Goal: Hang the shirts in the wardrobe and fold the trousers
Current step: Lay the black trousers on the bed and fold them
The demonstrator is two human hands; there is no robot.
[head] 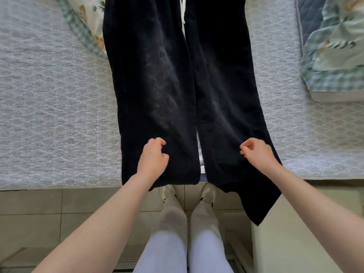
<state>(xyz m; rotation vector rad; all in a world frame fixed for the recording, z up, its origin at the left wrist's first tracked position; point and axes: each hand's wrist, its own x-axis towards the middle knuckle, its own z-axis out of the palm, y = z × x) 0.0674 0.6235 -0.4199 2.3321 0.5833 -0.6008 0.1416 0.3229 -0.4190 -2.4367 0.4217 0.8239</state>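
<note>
Floor: pale tiles [29, 209] lie under you, running up to the near edge of the bed.
Your legs: light trousers and beige footwear [167, 192], toes at the bed edge.
Left hand [152, 157]: over the left leg of the navy trousers, fingers loosely curled, thumb apart from them, nothing held.
Right hand [257, 151]: over the right leg, fingertips drawn against the thumb; you cannot tell whether cloth is pinched.
Navy trousers [157, 75]: flat on the bed, legs toward you, both hems over the edge, the right one hanging lower.
Bed [59, 95]: quilted pale cover.
Drawstring [183, 10]: white, at the far waist.
Pillow [92, 14]: floral with green check trim, far left, partly under the trousers.
Quilt [334, 56]: green check, bunched at far right.
</note>
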